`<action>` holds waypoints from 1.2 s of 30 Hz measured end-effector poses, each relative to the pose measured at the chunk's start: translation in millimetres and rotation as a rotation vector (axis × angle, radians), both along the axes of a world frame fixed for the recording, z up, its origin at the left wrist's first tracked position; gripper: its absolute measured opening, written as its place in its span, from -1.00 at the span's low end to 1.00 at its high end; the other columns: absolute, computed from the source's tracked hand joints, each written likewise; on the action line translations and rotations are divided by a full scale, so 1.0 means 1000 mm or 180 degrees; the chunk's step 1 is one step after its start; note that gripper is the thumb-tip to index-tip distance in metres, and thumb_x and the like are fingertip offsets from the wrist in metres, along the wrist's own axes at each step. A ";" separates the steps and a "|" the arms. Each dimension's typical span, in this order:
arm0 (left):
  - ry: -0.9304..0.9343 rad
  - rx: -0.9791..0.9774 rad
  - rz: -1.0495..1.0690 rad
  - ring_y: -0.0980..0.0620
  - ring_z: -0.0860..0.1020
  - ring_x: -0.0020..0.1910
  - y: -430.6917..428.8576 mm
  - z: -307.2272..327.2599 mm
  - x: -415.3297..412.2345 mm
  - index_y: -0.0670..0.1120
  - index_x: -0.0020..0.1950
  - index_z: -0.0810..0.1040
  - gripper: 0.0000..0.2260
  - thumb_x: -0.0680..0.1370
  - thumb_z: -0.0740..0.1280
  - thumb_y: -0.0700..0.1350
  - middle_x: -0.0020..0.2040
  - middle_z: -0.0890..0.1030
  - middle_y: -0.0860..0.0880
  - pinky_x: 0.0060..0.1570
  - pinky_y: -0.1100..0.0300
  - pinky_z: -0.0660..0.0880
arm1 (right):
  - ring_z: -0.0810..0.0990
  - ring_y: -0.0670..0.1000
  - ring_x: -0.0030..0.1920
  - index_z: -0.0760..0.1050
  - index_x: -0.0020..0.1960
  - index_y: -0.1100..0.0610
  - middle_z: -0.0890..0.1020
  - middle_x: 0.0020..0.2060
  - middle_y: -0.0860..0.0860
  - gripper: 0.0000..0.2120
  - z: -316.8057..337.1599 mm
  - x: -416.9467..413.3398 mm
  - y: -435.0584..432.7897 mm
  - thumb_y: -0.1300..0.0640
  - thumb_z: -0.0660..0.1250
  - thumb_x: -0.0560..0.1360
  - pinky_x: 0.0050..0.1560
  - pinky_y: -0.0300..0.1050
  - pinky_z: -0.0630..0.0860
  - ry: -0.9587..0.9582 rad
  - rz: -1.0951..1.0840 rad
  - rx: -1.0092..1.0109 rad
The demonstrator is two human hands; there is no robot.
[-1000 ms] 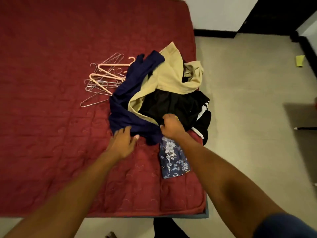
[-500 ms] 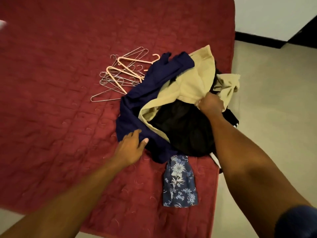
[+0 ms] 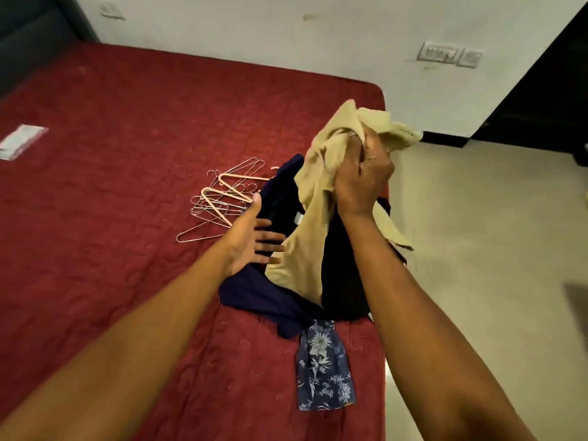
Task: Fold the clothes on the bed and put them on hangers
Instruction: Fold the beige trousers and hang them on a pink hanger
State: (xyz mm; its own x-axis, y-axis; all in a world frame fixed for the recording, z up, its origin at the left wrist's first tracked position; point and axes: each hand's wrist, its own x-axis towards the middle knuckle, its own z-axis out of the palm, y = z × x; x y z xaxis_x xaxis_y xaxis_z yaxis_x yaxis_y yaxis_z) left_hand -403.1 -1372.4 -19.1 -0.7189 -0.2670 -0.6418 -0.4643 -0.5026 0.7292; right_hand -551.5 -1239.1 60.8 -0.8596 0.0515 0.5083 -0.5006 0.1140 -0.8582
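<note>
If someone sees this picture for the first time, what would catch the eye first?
The right hand grips a beige garment, raised above dark clothes near the right edge of the red bed. The open left hand reaches toward it, and a bunch of hangers lies left of the pile.

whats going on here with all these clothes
A person is working through clothes heaped on a red bed. The right hand grips a beige garment, raised above the rest; the open left hand reaches toward it over a navy garment. A black garment and a floral cloth lie unfolded, and the hangers sit bare beside them.
</note>
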 end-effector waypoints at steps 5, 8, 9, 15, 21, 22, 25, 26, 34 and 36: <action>0.0451 0.0909 0.0266 -0.13 0.70 -0.04 0.029 0.019 -0.006 -0.20 0.06 0.72 -0.46 0.58 0.22 0.24 0.00 0.72 -0.20 0.05 -0.02 0.64 | 0.68 -0.10 -0.02 0.70 0.09 0.10 0.74 0.00 -0.01 -0.76 -0.027 0.101 0.042 0.24 0.43 0.45 0.05 -0.18 0.56 -0.0983 0.2116 0.0383; 0.0198 0.0438 0.0368 -0.16 0.65 -0.12 0.033 0.009 0.006 -0.24 0.02 0.72 -0.75 0.53 0.33 -0.12 -0.04 0.69 -0.23 -0.03 -0.03 0.64 | 0.67 0.01 -0.15 0.71 -0.06 0.18 0.72 -0.18 0.03 -0.67 -0.062 0.117 0.068 -0.07 0.48 0.36 -0.08 -0.05 0.55 -0.2013 0.1976 0.0325; 0.0128 0.0185 0.0380 -0.19 0.64 -0.08 0.030 0.004 0.012 -0.28 0.10 0.68 -0.75 0.50 0.37 -0.17 0.00 0.68 -0.27 0.00 -0.09 0.63 | 0.70 0.07 -0.05 0.70 0.00 0.17 0.74 -0.12 0.04 -0.53 -0.067 0.116 0.071 -0.22 0.46 0.35 0.01 0.04 0.58 -0.2445 0.1771 0.0135; 0.0269 -0.0283 -0.0015 -0.06 0.61 -0.07 0.007 0.027 0.084 -0.21 0.12 0.65 -0.70 0.40 0.38 -0.28 -0.07 0.67 -0.14 -0.08 0.11 0.55 | 0.69 0.06 0.16 0.58 0.30 0.15 0.72 0.11 0.08 -0.54 -0.046 0.137 0.017 -0.14 0.43 0.55 0.29 0.13 0.57 -0.3020 0.1796 -0.0102; -0.0365 0.0063 -0.0975 -0.27 0.64 0.09 -0.078 0.048 0.225 -0.29 0.23 0.60 -0.59 0.39 0.42 -0.27 0.16 0.63 -0.31 0.04 -0.14 0.62 | 0.66 0.05 0.16 0.56 0.21 0.08 0.70 0.11 0.02 -0.79 0.018 0.208 -0.120 0.23 0.31 0.60 0.26 0.03 0.58 -0.2492 0.2884 0.0277; -0.0470 -0.0033 -0.0875 -0.28 0.60 0.15 -0.094 0.049 0.252 -0.26 0.34 0.54 -0.52 0.42 0.41 -0.23 0.22 0.62 -0.28 0.11 -0.19 0.59 | 0.67 0.08 0.14 0.56 0.14 0.08 0.70 0.06 0.06 -0.83 0.028 0.227 -0.144 0.26 0.30 0.60 0.25 0.09 0.59 -0.2633 0.3110 0.0320; -0.0784 -0.0585 0.0220 -0.25 0.63 0.15 -0.141 0.046 0.330 -0.10 0.43 0.45 -0.61 0.59 0.29 -0.25 0.21 0.66 -0.21 0.16 -0.25 0.57 | 0.71 0.12 -0.01 0.59 0.11 0.24 0.71 -0.06 0.14 -0.84 0.037 0.291 -0.214 0.33 0.26 0.60 0.00 0.05 0.66 -0.2802 0.3758 0.0697; -0.0865 -0.0793 0.0636 -0.23 0.65 0.11 -0.155 0.041 0.351 -0.07 0.42 0.44 -0.63 0.61 0.29 -0.24 0.17 0.67 -0.18 0.14 -0.24 0.59 | 0.71 0.08 -0.11 0.60 0.09 0.29 0.70 -0.12 0.14 -0.83 0.037 0.309 -0.231 0.35 0.25 0.59 -0.13 -0.04 0.65 -0.2810 0.3911 0.0876; -0.0459 -0.0582 0.2544 -0.04 0.59 0.03 -0.280 -0.017 0.498 0.03 0.55 0.26 -0.23 0.41 0.50 -0.27 0.10 0.61 -0.06 -0.06 -0.03 0.54 | 0.67 0.33 0.13 0.59 0.20 0.41 0.66 0.13 0.36 -0.66 0.005 0.446 -0.419 0.29 0.39 0.46 0.23 0.39 0.55 -0.3247 0.4662 0.1522; -0.0433 -0.0545 0.2893 -0.04 0.54 0.17 -0.313 -0.043 0.515 0.06 0.61 0.14 -0.12 0.42 0.52 -0.27 0.26 0.47 -0.04 0.06 -0.05 0.56 | 0.65 0.35 0.16 0.57 0.26 0.40 0.65 0.16 0.35 -0.63 -0.006 0.462 -0.476 0.29 0.36 0.48 0.23 0.39 0.55 -0.3402 0.4704 0.1607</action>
